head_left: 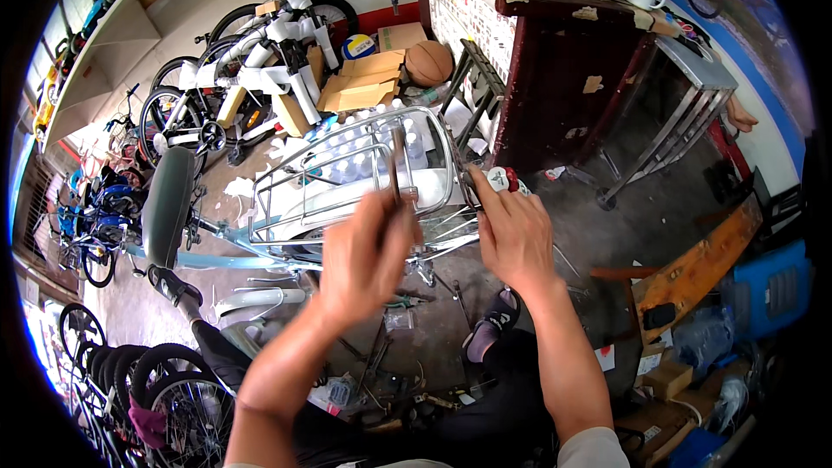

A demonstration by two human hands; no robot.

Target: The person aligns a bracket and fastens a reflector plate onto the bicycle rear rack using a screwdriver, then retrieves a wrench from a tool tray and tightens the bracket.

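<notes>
A light-blue bicycle stands crosswise before me, with a dark saddle (170, 205) at the left and a silver rear rack (345, 162) over its pale mudguard (368, 193). My left hand (368, 247) is closed around a slim brownish tool (396, 165), held upright above the rack; motion blurs it, so its exact kind is unclear. At the rack's rear end, my right hand (516, 234) grips the edge, its index finger pressed along the metal. A red reflector (511, 178) shows just beyond these fingers.
Water bottles (360, 152) stand behind the rack. Wrapped bicycles (260, 69), cardboard (364, 82) and a basketball (428, 63) lie farther back. A dark red cabinet (563, 78) rises at the far right. Loose tools (377, 351) litter the floor by my foot. A wooden board (702, 251) leans at right.
</notes>
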